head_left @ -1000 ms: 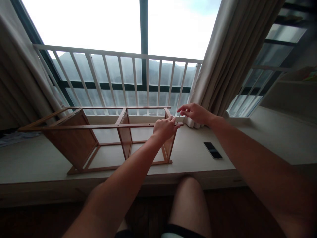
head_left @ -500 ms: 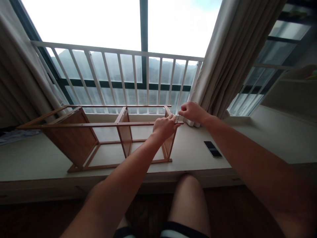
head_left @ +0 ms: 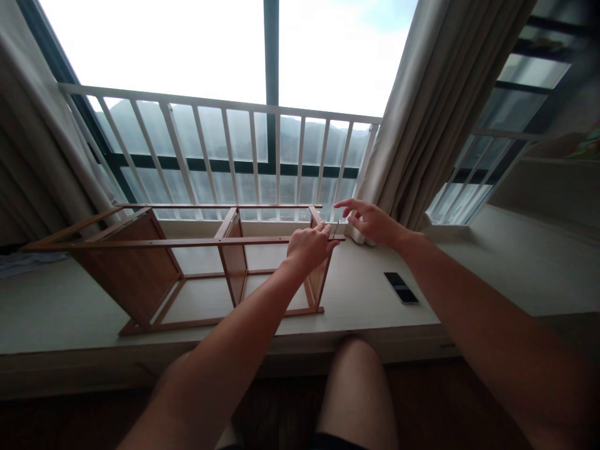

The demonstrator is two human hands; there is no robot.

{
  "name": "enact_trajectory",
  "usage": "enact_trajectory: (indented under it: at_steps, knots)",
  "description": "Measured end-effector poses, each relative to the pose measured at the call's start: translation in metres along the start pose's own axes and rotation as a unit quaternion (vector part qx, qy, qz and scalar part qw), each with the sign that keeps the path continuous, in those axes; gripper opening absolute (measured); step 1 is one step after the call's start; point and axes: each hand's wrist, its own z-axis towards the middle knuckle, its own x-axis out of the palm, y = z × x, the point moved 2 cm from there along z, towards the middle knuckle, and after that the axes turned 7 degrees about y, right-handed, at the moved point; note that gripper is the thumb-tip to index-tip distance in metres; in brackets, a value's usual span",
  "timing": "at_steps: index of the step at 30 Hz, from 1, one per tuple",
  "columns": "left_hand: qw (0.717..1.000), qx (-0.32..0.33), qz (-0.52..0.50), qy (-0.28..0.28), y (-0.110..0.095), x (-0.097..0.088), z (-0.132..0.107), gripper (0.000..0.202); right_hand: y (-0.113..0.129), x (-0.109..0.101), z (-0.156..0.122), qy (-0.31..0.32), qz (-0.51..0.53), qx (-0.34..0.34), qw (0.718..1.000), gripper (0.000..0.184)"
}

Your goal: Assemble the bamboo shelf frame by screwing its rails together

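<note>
A brown wooden shelf frame (head_left: pixel 253 240) lies on its side along the pale window ledge, its panels standing upright between the rails. My left hand (head_left: pixel 309 245) is closed on the right end of its upper near rail. Just beyond those fingers, a thin metal rod like a hex key (head_left: pixel 336 229) stands slightly tilted at the rail's end. My right hand (head_left: pixel 368 222) hovers up and to the right of this hex key, open, with fingers apart and nothing in them. The rod's lower tip is too small to make out.
A dark phone (head_left: pixel 400 288) lies on the ledge (head_left: pixel 356 294) right of the frame. Behind it stand a white railing (head_left: pixel 225 112) and the window. Grey-beige curtains (head_left: pixel 435 119) hang on both sides. My knee (head_left: pixel 354 375) is close under the ledge's front edge.
My right hand has let go of the hex key; its fingers have opened and it has drawn slightly right. The left hand keeps its hold on the rail. The view has shifted slightly.
</note>
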Motion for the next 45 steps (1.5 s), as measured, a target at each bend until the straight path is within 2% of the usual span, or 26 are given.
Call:
enact_trajectory:
  at_steps: [2, 5, 15, 22, 32, 38, 43, 45]
  knots:
    - [1.000, -0.004, 0.000, 0.001, 0.000, 0.000, 0.000, 0.066, -0.001, -0.001, 0.000, 0.020, 0.005, -0.032, 0.999, 0.041]
    - [1.000, -0.003, -0.001, -0.002, 0.000, 0.000, 0.000, 0.065, 0.002, -0.003, 0.003, 0.035, 0.009, -0.060, 0.998, 0.032]
    - [1.000, 0.001, -0.001, 0.000, 0.001, -0.001, -0.001, 0.066, 0.014, -0.009, 0.006, 0.075, 0.006, -0.083, 0.994, 0.028]
    - [1.000, -0.001, 0.003, 0.000, 0.000, -0.001, -0.001, 0.068, 0.008, -0.005, 0.010, 0.041, -0.044, -0.028, 0.998, 0.031]
    - [1.000, 0.006, 0.014, -0.005, 0.001, 0.000, -0.001, 0.066, 0.014, 0.004, 0.013, -0.025, -0.105, 0.048, 0.993, 0.032]
    - [1.000, 0.007, 0.018, -0.019, 0.001, 0.003, 0.000, 0.068, 0.013, 0.008, 0.016, -0.037, -0.109, 0.077, 0.990, 0.035]
    - [1.000, 0.005, 0.011, -0.013, 0.001, 0.002, 0.000, 0.066, 0.014, 0.010, 0.016, 0.004, -0.083, 0.092, 0.992, 0.036]
    - [1.000, 0.007, 0.010, -0.017, 0.001, 0.001, 0.000, 0.065, 0.019, 0.006, 0.016, -0.027, -0.090, 0.085, 0.992, 0.035]
